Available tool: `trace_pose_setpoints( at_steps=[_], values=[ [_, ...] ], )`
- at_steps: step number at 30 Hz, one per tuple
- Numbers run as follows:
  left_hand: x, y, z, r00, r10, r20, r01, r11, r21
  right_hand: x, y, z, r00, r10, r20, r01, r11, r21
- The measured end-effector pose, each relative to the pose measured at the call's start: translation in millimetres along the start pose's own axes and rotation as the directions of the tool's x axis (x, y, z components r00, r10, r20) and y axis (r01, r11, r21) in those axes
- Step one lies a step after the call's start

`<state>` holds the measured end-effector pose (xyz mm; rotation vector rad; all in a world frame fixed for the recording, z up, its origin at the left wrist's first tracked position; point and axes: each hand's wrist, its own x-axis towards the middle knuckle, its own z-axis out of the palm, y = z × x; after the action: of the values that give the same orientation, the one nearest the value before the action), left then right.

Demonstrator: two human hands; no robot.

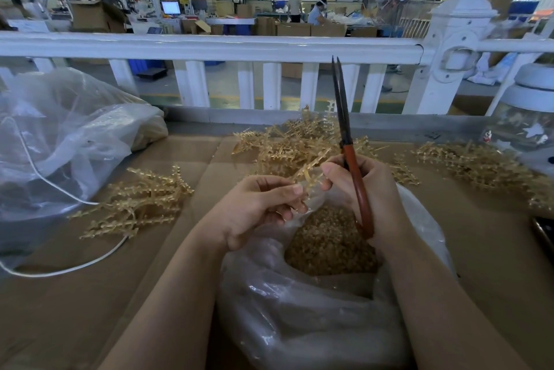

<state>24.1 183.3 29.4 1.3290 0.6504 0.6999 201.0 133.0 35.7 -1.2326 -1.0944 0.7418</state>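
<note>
Head cam shows both hands raised over the open clear bag (pixel 299 324), mid-frame. Left hand (pixel 257 208) pinches one end of the amber strip (pixel 308 173) btw thumb and curled fingers. Right hand (pixel 365 190) nips the other end w/ thumb and forefinger tips, its other fingers wrapped round the red-brown handle of the scissors (pixel 344 130). So I read both hands as closed, each holding sth.

Strip itself: thin, translucent, honey-coloured plastic, slightly bent, w/ short side stubs like a comb. It sits in the air btw the two hands, just above the bag mouth, touching nothing else as far as I can tell.

Scissors point straight up, dark blades long and narrow, nearly together, tips barely apart. Bag under the hands is part-full of small amber bits (pixel 329 243), same colour as the strip.

More branched pieces of that kind lie in three heaps on the cardboard top (pixel 75 294): left heap (pixel 135 205), middle heap (pixel 287 145) right behind the hands, right heap (pixel 479 163). Crumpled plastic sack (pixel 60 136) sits far left w/ a white cord (pixel 60 270) beside it. White railing (pixel 209 46) runs across the back
</note>
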Motion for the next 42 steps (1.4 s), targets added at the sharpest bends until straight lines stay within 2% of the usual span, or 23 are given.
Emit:
trace_pose_setpoints(
  at_steps=[4, 6, 12, 18, 21, 29, 33, 37, 42],
  values=[
    [-3, 0, -3, 0.997, -0.020, 0.070, 0.026, 0.996, -0.088, -1, 0, 0, 1.000, -0.011, 0.018, 0.011, 0.999, 0.041],
    [-2, 0, -2, 0.999, 0.006, 0.050, 0.001, 0.990, -0.140, 0, 2, -1, 1.000, -0.020, 0.020, 0.019, 0.999, 0.033],
    [1, 2, 0, 0.976, 0.159, -0.151, -0.200, 0.928, -0.314, 2, 8, -5, 1.000, -0.017, 0.022, 0.016, 0.999, 0.046],
    [6, 2, 0, 0.905, 0.208, -0.372, -0.348, 0.864, -0.364, 7, 19, -1, 0.999, -0.040, -0.005, 0.038, 0.974, -0.222],
    [7, 3, -2, 0.871, 0.253, -0.421, -0.413, 0.841, -0.348, 9, 24, 1, 0.998, -0.067, -0.013, 0.057, 0.920, -0.389],
    [8, 3, 1, 0.798, 0.325, -0.507, -0.511, 0.811, -0.284, 3, 26, 2, 0.985, -0.149, 0.087, 0.171, 0.801, -0.574],
    [9, 3, 1, 0.759, 0.350, -0.549, -0.544, 0.804, -0.239, -2, 23, 1, 0.957, -0.237, 0.166, 0.282, 0.640, -0.715],
    [9, 0, 1, 0.713, 0.398, -0.577, -0.572, 0.806, -0.151, -3, 23, 5, 0.947, -0.269, 0.175, 0.306, 0.587, -0.750],
    [10, -2, 7, 0.702, 0.435, -0.563, -0.594, 0.794, -0.127, -1, 26, 6, 0.954, -0.263, 0.147, 0.279, 0.590, -0.758]
  ],
)
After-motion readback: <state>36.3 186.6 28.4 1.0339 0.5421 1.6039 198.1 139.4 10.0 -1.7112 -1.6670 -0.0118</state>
